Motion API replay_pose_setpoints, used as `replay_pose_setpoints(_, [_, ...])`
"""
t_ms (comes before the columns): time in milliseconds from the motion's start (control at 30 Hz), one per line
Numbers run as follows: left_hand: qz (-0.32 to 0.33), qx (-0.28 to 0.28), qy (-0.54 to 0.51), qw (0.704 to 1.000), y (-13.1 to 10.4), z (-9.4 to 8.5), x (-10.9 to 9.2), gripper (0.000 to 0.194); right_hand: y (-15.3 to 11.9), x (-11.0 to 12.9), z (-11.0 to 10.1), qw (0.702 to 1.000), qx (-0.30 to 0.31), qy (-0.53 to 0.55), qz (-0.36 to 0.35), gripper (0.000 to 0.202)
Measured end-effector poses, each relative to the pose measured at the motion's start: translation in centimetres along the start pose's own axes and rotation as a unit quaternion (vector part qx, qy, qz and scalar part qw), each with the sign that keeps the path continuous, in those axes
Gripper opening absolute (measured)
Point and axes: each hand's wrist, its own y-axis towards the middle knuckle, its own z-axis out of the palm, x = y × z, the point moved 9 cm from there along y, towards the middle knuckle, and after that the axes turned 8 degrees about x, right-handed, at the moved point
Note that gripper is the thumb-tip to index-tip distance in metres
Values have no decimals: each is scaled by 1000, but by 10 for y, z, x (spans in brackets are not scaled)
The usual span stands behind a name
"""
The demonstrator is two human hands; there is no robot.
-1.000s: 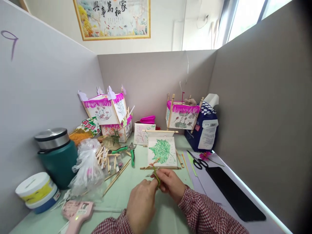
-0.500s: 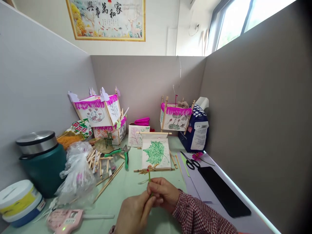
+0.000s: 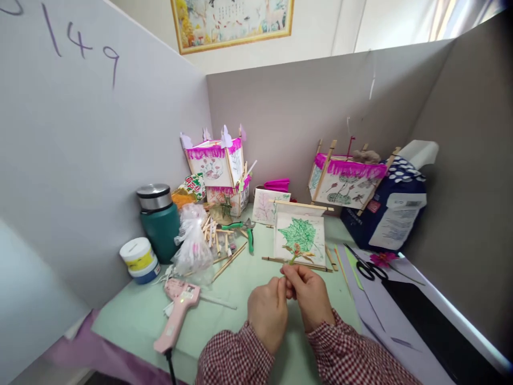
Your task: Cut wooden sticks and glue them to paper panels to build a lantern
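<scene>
Both hands meet low in the middle of the view over a pale green table (image 3: 132, 315). My left hand (image 3: 267, 314) and my right hand (image 3: 310, 295) pinch between their fingertips a thin green stem topped by a small dried flower (image 3: 296, 251). Just beyond the fingers lies a white paper panel with a green leaf print (image 3: 300, 236), framed by wooden sticks. Both sleeves are red and white check.
A pink glue gun (image 3: 177, 309) lies front left, near a clear plastic bag (image 3: 192, 245), loose wooden sticks (image 3: 218, 243) and green pliers (image 3: 243, 231). A teal flask (image 3: 159, 222) and a tub (image 3: 139, 259) stand left. Fringed paper lanterns (image 3: 216, 166) stand behind; scissors (image 3: 366, 264) and a tissue pack (image 3: 390, 211) are right.
The view has swung left and pulled back, showing more of the left partition and table front. Both hands still pinch the stem, now held closer to the leaf panel.
</scene>
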Motion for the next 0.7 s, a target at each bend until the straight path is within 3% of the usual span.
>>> replay_pose_setpoints(100, [7, -4, -92, 996, 2, -2, 2, 43, -1, 5, -1, 999, -33, 1, -18, 35])
replay_pose_setpoints(167, [25, -6, -110, 994, 3, -6, 0, 42, 2, 9, 2, 999, -7, -34, -22, 34])
replay_pose_setpoints(267, [44, -24, -59, 997, 1, -15, -5, 34, 9, 11, 5, 994, 38, -101, -17, 38])
replay_pose_setpoints(400, [26, -39, 38, 998, 1, -14, -4, 30, 13, 2, 2, 996, 23, -89, 0, 42])
replay_pose_setpoints(567, [8, -42, -32, 999, 6, -12, 4, 34, 10, 3, 0, 986, -39, -155, -39, 40])
replay_pose_setpoints(700, [36, -40, -51, 997, 5, -22, 0, 34, 12, 12, 2, 976, -33, -206, -60, 40])
